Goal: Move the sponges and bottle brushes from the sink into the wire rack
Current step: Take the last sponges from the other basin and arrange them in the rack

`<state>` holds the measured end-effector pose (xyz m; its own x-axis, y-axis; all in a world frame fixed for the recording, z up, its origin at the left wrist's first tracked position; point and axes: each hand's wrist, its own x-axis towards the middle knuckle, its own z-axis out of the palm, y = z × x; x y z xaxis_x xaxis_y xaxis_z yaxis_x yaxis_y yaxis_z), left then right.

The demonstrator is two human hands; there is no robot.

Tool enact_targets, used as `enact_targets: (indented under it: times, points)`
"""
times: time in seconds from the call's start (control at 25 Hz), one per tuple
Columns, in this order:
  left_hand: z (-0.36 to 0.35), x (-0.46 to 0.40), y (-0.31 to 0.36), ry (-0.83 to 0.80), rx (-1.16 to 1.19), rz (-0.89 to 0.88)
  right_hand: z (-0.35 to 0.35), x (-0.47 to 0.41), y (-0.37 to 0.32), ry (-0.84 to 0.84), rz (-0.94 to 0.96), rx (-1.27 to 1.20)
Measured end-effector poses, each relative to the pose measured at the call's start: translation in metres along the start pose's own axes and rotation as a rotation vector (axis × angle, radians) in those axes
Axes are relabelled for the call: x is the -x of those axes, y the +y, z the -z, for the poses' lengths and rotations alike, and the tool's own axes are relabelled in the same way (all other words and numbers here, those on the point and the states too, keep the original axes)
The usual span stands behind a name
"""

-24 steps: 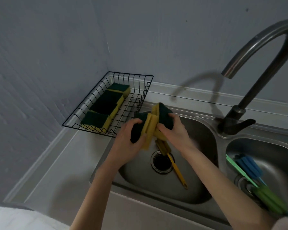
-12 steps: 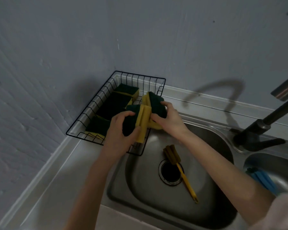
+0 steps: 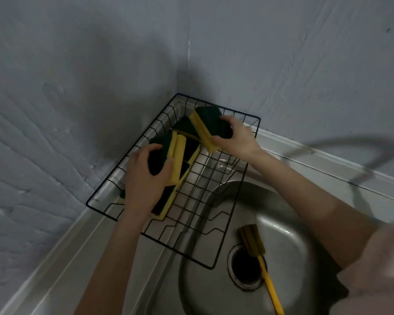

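Hands over wire rack [image 3: 248,176] | left hand [image 3: 143,178] grips sponge [image 3: 166,159] | right hand [image 3: 234,137] likewise

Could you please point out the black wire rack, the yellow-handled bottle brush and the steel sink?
Black wire rack [image 3: 241,192]: head view, its right rim wire.
Yellow-handled bottle brush [image 3: 251,239]: head view, its dark sponge head.
Steel sink [image 3: 289,242]: head view, bare basin floor.

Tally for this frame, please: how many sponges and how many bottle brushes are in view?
Sponges: 5 (2 held, 3 lying in the wire rack)
Bottle brushes: 1 (in the sink)
Total: 6
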<state>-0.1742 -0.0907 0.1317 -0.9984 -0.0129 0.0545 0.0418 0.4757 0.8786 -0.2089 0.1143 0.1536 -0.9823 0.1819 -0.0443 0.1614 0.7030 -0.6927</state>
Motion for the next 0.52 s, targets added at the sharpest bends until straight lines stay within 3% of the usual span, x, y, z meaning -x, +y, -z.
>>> enact_targets:
  times: [0.16, 0.52]
  points:
    - [-0.009, -0.018, -0.011, 0.021, -0.013, 0.051, -0.011, -0.046, 0.003, -0.099, 0.129, 0.25]
    - [-0.017, -0.032, -0.017, 0.022, 0.022, 0.041, -0.031, -0.094, 0.013, -0.139, 0.24, 0.242]
